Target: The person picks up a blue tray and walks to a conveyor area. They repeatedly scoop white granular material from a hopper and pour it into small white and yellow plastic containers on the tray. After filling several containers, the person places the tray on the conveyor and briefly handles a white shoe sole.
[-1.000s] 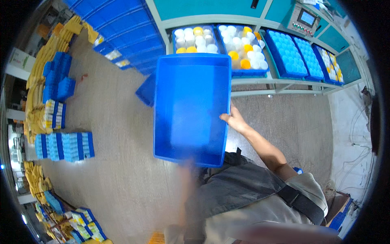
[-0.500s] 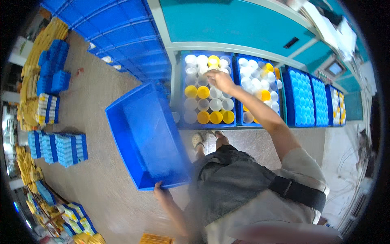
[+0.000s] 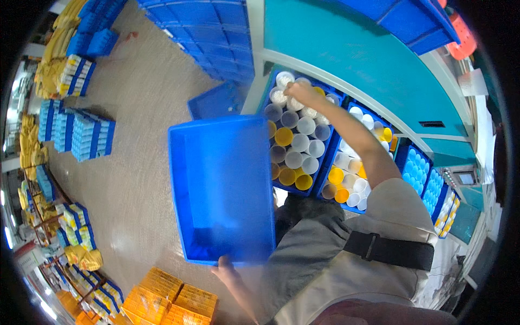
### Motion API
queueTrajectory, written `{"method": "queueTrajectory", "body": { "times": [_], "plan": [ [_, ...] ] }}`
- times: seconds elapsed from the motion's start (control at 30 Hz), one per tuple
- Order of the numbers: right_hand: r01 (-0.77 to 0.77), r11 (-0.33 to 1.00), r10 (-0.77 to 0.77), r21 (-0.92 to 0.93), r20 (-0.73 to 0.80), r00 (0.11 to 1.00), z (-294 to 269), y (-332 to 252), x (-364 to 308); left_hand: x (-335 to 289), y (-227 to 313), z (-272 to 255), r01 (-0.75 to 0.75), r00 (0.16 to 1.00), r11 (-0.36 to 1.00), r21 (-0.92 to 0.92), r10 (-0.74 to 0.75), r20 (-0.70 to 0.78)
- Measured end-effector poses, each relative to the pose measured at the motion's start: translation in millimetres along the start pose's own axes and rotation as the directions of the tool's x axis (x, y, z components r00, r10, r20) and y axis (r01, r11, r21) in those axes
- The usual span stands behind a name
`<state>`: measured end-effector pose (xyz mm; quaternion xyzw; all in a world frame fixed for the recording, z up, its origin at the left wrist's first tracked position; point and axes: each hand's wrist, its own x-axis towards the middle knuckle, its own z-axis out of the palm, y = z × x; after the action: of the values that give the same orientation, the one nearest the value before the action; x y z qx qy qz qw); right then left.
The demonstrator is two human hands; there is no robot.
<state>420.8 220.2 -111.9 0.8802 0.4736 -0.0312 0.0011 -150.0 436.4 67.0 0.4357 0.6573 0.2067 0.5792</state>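
My left hand (image 3: 226, 268) grips the near rim of a large blue plastic bin (image 3: 181, 189), with the thumb over the edge. The bin is tilted, its open side facing up, and nothing shows inside it. My right hand (image 3: 301, 93) reaches into the far rows of a blue crate (image 3: 325, 162) packed with upright cups. Its fingers are drawn together at the white cups (image 3: 293, 104); whether they pinch a rim is hidden. White and clear cups fill most of the crate, with several yellow cups (image 3: 283, 136) among them.
Right of this crate stands another with white and yellow cups (image 3: 358, 185), then crates of light-blue cups (image 3: 416, 168). A teal machine panel (image 3: 346, 59) rises behind. Tall blue stacked bins (image 3: 211, 38) stand far left of it. Orange crates (image 3: 162, 292) sit on the floor at lower left.
My view has turned, so the cup crates appear slanted and further right. The blue bin stands straighter and nearer the cup crate. My right hand has moved to the crate's far rows.
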Motion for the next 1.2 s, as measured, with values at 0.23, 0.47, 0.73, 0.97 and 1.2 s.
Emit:
{"method": "queueTrajectory", "body": {
  "times": [0.23,0.47,0.73,0.97,1.2],
  "plan": [
    [0.025,0.995,-0.002,0.092,-0.247,0.969,-202.3,-61.7,-34.5,7.6,12.2,-0.9,-0.061,0.992,0.992,0.107,0.048,0.12],
    [0.265,0.827,-0.166,0.496,-0.235,0.958,-297.6,-164.2,-48.7,34.5,13.4,-2.3,-0.138,0.945,0.985,0.106,0.099,0.313],
    [0.15,0.902,-0.148,0.404,-0.035,0.988,-196.3,-208.2,-15.2,35.3,23.8,-1.9,-0.14,0.946,0.955,0.263,0.051,0.319],
    [0.305,0.832,-0.169,0.463,-0.312,0.935,-194.1,-167.6,-33.4,33.4,27.4,5.7,-0.096,0.954,0.941,0.326,-0.006,0.298],
    [-0.127,0.988,0.118,0.092,0.094,0.988,-112.3,-13.1,-88.3,33.2,24.8,12.2,-0.07,0.963,0.97,0.231,0.005,0.27]
  ]
}}
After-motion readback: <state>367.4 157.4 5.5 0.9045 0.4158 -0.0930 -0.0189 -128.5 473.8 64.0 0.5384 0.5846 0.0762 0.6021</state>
